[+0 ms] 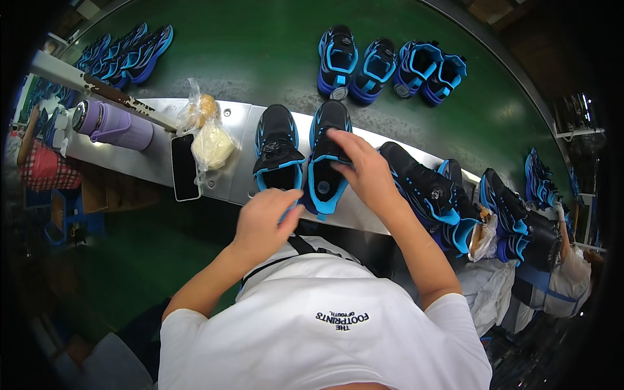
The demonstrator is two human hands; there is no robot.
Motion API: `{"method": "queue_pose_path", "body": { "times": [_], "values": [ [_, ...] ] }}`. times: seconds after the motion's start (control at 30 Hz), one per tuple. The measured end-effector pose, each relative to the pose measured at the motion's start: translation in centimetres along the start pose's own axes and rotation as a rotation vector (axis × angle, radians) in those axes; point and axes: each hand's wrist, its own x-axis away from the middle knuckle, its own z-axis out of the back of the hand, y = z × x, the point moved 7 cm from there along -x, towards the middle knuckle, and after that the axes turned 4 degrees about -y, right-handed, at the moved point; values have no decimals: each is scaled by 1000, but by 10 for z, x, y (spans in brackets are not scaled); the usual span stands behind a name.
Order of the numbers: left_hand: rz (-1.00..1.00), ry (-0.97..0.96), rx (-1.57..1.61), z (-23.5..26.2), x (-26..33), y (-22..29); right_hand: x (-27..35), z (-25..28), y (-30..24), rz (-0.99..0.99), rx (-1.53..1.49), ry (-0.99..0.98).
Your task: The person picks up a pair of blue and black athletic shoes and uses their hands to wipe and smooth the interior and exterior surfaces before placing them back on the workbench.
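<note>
Side by side on the metal ledge, toes away from me, stand two black sneakers with blue lining and soles: a left sneaker (276, 140) and a right sneaker (330, 120). My left hand (260, 224) is at the heel of the left sneaker, its fingers and thumb bent around the blue collar, which it partly hides. Over the right sneaker's outer side lies my right hand (370, 172). Its fingers rest near the tongue and its thumb dips into the opening, gripping the upper. A round insole label shows inside that shoe.
Left along the ledge are a phone (185, 168), bagged buns (213, 144), a purple bottle (122, 126) and a metal post (104, 88). More sneakers (419, 185) crowd the right. Beyond, a green belt (253, 52) carries several pairs. A co-worker (569, 279) is at far right.
</note>
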Motion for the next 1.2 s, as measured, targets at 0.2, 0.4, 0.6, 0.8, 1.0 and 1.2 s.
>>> {"method": "queue_pose_path", "body": {
  "times": [0.2,0.4,0.6,0.8,1.0,1.2],
  "values": [
    [-52,366,-252,44,-23,-5,0,-5,21,-102,-188,140],
    [48,-32,-253,-8,-42,-36,5,-2,-5,-150,-174,-29],
    [-81,59,-257,-11,-21,-29,36,-23,-15,-62,-129,65],
    [-99,15,-86,-8,-12,-45,38,-22,-7,-10,-116,-39],
    [-214,46,-421,-32,-12,-21,38,-31,-29,122,182,26],
    [-165,-99,-457,-31,0,-18,54,-39,-39,230,373,-66]
  ]
}}
